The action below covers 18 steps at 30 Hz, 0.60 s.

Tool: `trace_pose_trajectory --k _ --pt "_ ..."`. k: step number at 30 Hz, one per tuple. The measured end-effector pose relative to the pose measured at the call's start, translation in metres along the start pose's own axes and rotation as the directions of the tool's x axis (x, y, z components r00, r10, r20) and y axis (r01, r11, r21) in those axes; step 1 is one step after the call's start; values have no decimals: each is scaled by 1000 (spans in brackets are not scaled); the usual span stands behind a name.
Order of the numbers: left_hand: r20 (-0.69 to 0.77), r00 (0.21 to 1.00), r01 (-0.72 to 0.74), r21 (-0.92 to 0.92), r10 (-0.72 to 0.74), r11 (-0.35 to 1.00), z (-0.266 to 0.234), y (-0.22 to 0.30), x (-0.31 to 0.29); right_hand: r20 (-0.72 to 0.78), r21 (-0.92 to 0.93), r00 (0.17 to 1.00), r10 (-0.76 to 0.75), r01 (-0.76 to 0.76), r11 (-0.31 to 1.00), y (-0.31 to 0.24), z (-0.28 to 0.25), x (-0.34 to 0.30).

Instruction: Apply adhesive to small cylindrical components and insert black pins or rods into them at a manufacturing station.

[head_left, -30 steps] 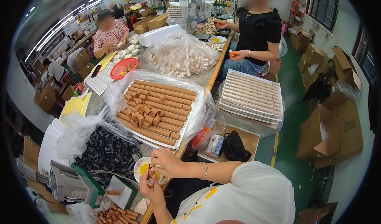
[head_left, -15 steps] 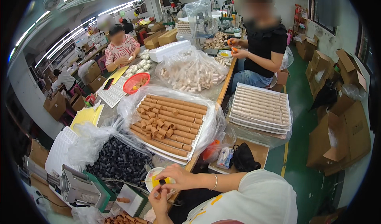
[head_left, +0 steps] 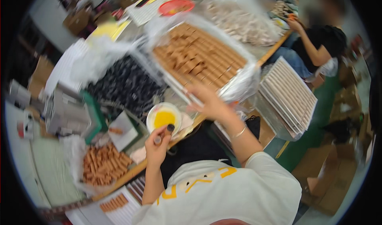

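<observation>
Left hand [head_left: 156, 150] pinching, right hand [head_left: 211, 104] spread wide
Dark-tipped brown tube [head_left: 170, 128] sits between the left fingers, long axis slanting slightly right, dark end pointing away from the wrist; bowl [head_left: 151, 120] just beyond those fingers, tray [head_left: 172, 79] near the right ones, which look apart but blurry. Reads like a hold-and-reach step, so imo next move calls for a steady left pinch

My wood-edged table [head_left: 173, 97] holds a white bowl [head_left: 150, 123] of yellow liquid just beyond my left hand [head_left: 156, 146], loose black pieces [head_left: 125, 83] farther ahead, heaped brown tubes [head_left: 104, 165] leftward, and a tube-filled white tray [head_left: 173, 84] beyond my right hand [head_left: 211, 101].
</observation>
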<state>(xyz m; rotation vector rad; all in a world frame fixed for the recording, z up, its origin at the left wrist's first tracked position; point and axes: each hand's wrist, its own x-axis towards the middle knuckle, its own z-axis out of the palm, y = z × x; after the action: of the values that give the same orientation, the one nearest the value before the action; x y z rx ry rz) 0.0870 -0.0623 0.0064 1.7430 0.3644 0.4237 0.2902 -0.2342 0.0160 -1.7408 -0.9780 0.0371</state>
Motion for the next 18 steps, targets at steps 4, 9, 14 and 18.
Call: trace_pose_trajectory --k 4,9,14,18 --pt "-35 996 64 -300 -78 952 -26 -13 -16 -144 -319 990 -13 -34 947 32 -11 60" --pt "-92 989 80 -326 -116 942 -43 -15 -20 -278 -371 935 219 -315 873 72 -4 79" --pt "-101 987 87 -337 -128 937 -53 -24 -17 -260 -419 917 302 -389 820 57 -28 89" --pt "-136 983 75 -326 -125 942 -54 -20 -21 -74 -657 982 173 -179 733 37 -29 84"
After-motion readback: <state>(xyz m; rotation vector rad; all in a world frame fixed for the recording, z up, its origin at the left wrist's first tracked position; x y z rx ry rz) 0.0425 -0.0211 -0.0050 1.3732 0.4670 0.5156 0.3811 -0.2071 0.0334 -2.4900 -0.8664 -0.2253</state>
